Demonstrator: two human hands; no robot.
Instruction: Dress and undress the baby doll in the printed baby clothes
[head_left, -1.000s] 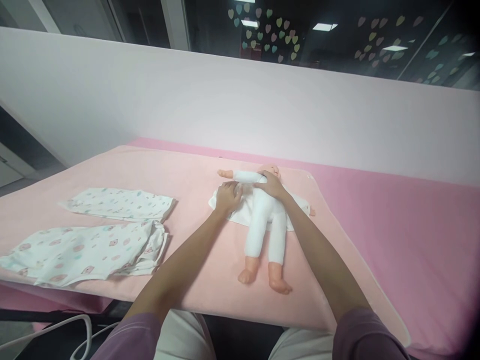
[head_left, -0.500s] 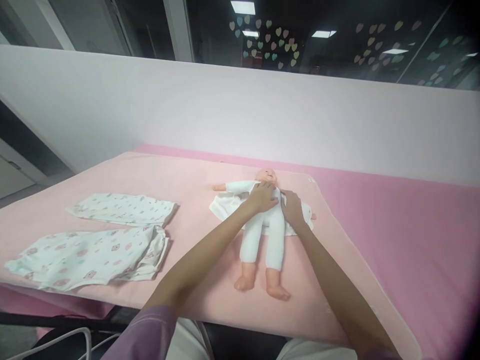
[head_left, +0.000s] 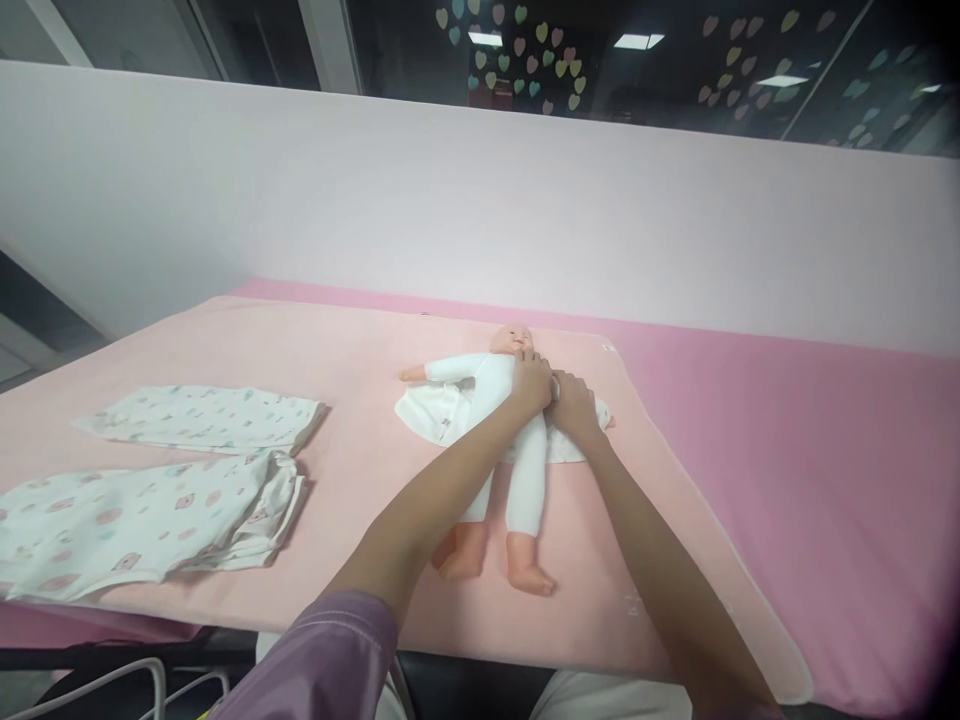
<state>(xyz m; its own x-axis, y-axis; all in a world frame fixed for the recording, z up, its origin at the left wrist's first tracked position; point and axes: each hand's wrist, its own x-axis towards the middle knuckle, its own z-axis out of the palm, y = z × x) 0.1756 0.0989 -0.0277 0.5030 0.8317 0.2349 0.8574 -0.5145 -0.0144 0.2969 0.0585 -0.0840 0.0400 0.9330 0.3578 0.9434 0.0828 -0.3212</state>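
A baby doll (head_left: pixel 517 470) in a white bodysuit lies on its back on the light pink mat (head_left: pixel 360 350), head away from me, bare feet toward me. An open white garment (head_left: pixel 435 412) is spread under its torso. My left hand (head_left: pixel 531 384) reaches across the doll's chest, fingers closed on white fabric near its right-hand side. My right hand (head_left: pixel 574 406) sits right beside it, fingers curled on the same fabric edge. The two hands touch each other.
Two folded printed baby garments lie at the left: one (head_left: pixel 206 418) farther back, one (head_left: pixel 142 520) nearer the mat's front edge. A darker pink surface (head_left: pixel 787 450) extends right. A white partition wall (head_left: pixel 450 200) stands behind. White cables (head_left: pixel 112 685) hang below the table's front.
My left hand has crossed from the doll's left side over its chest to the right side. My right hand slid off the chest to meet it. The view has shifted slightly.
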